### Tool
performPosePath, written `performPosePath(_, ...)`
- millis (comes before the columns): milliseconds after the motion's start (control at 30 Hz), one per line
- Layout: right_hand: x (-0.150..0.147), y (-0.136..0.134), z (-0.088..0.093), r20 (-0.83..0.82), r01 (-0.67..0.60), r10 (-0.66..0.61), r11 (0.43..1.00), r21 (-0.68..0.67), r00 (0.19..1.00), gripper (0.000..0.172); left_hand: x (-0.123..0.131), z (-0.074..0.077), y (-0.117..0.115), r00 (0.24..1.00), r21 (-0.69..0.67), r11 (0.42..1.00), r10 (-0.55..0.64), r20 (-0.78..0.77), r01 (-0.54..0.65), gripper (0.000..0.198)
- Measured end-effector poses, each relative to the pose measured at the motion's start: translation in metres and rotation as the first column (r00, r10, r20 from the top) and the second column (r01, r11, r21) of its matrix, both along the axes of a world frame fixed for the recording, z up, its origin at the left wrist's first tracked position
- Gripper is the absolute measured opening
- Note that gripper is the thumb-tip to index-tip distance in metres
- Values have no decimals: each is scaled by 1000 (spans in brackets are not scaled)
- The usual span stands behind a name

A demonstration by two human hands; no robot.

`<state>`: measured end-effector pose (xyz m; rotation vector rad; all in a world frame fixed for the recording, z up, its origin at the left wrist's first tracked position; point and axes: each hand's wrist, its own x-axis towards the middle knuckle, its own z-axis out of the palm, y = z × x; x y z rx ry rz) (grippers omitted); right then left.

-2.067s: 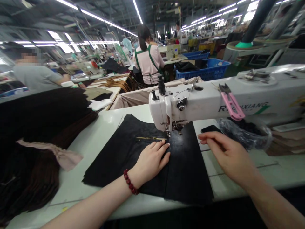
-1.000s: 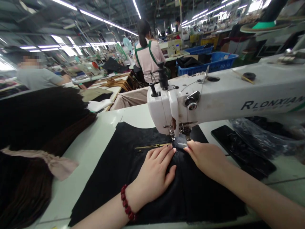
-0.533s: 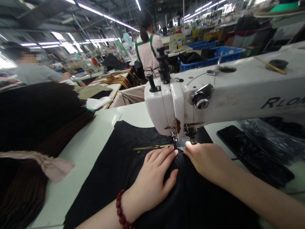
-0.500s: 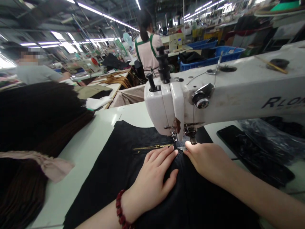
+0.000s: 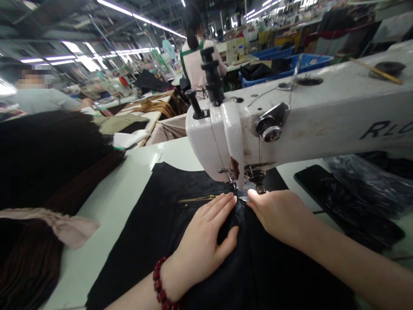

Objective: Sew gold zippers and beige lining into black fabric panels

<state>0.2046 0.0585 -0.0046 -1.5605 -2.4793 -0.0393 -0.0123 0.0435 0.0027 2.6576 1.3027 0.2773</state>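
Observation:
A black fabric panel (image 5: 135,241) lies under the sewing machine's needle and presser foot (image 5: 235,185). My left hand (image 5: 201,243) rests flat on it, fingers stretched toward the foot and covering the right end of a brass zipper (image 5: 195,199). Just right of the foot, my right hand (image 5: 279,213) is closed on a small pointed metal tool (image 5: 244,199). Its tip points left at the fabric beside the needle; the grip is hidden in my fingers, so its exact kind cannot be made out.
The white sewing machine arm (image 5: 309,116) spans the right side above my right hand. A tall stack of dark fabric pieces (image 5: 48,155) stands at left, with a pale pink strip (image 5: 61,226). A black phone (image 5: 312,181) and clear plastic (image 5: 358,185) lie at right. Two people work beyond.
The camera view has shifted slightly, so the machine head appears further left. My left fingers cover a bit more of the zipper. My right hand keeps the tool beside the presser foot.

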Motion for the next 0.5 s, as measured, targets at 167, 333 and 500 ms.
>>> performPosePath(167, 3, 0, 3, -37, 11, -13, 999, -49, 999, 21, 3, 3, 2, 998, 49, 998, -21, -64, 24, 61)
performPosePath(333, 3, 0, 4, -50, 35, -41, 993, -116, 998, 21, 4, 5, 4, 993, 82, 995, -39, -107, 48, 60)
performPosePath(500, 3, 2, 2, -44, 20, -25, 993, -118, 999, 19, 2, 4, 4, 994, 85, 995, -41, -103, 50, 60)
